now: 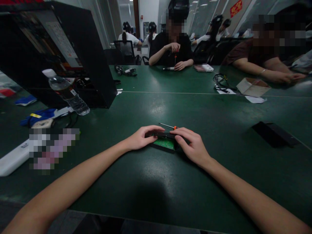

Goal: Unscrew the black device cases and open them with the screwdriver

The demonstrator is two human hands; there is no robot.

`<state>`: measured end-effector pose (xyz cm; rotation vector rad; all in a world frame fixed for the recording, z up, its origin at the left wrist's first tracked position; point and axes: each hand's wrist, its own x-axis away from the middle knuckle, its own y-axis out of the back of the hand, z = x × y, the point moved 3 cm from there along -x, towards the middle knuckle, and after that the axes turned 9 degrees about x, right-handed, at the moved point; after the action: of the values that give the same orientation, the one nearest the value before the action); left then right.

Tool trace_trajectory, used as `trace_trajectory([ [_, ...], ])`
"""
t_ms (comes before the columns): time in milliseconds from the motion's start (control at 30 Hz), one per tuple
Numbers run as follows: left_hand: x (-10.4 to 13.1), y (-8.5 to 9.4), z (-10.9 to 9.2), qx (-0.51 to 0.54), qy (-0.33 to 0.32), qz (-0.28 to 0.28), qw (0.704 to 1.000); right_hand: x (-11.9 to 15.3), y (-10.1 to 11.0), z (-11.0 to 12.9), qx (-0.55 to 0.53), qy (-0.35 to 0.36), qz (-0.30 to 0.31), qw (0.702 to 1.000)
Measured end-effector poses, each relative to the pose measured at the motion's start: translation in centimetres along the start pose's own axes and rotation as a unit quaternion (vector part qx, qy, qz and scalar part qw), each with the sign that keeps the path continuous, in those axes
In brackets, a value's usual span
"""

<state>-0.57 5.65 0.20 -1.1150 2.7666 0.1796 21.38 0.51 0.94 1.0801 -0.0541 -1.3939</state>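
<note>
A small black casing with a green circuit board inside rests on the green table in front of me. Along its far side a black cover is raised at an angle, so the board shows beneath it. My left hand grips the cover's left end between thumb and fingers. At the right end, my right hand has its fingers on top of the cover and its thumb at the near edge. Just behind lies a screwdriver with an orange and dark handle, partly hidden by my right hand.
A black computer case stands at left, with a water bottle, blue gloves and a white object nearby. A black part lies at right. Beyond are a small box, cables and seated people, one holding a screwdriver.
</note>
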Motion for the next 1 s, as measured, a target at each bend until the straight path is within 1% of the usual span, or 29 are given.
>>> trace_trajectory([
  [100,-0.1,-0.2,-0.2,-0.023,0.003,-0.025,0.999,0.0,-0.3,0.1,0.004,-0.010,0.007,1.000],
  [167,-0.2,-0.2,-0.1,-0.035,0.011,-0.059,0.998,0.0,-0.6,0.1,0.006,-0.018,0.015,1.000],
  [233,-0.2,0.0,0.1,-0.019,0.024,-0.098,0.995,0.0,-0.8,-0.1,0.009,-0.025,0.023,0.999],
  [367,-0.4,0.8,1.1,0.087,0.045,-0.179,0.979,0.3,-1.2,-0.4,0.021,-0.020,0.054,0.998],
  [433,-0.6,1.3,1.6,0.154,0.046,-0.221,0.962,0.6,-1.5,-0.4,0.040,0.002,0.080,0.996],
  [500,-0.7,1.6,2.0,0.205,0.049,-0.249,0.945,0.9,-1.7,-0.2,0.069,0.030,0.105,0.992],
  [533,-0.7,1.7,2.1,0.219,0.050,-0.255,0.940,1.0,-1.8,0.0,0.084,0.044,0.113,0.989],
  [600,-0.8,1.6,2.1,0.220,0.047,-0.255,0.940,1.1,-1.8,0.4,0.104,0.067,0.121,0.985],
  [767,-0.9,1.4,2.0,0.181,0.030,-0.246,0.952,0.4,-1.8,2.1,0.135,0.107,0.144,0.974],
  [900,-1.0,1.2,1.7,0.150,0.028,-0.237,0.959,-0.2,-2.6,3.3,0.177,0.142,0.172,0.959],
  [1000,-0.9,1.1,1.3,0.113,0.027,-0.230,0.966,-0.3,-3.1,3.6,0.205,0.152,0.184,0.949],
])
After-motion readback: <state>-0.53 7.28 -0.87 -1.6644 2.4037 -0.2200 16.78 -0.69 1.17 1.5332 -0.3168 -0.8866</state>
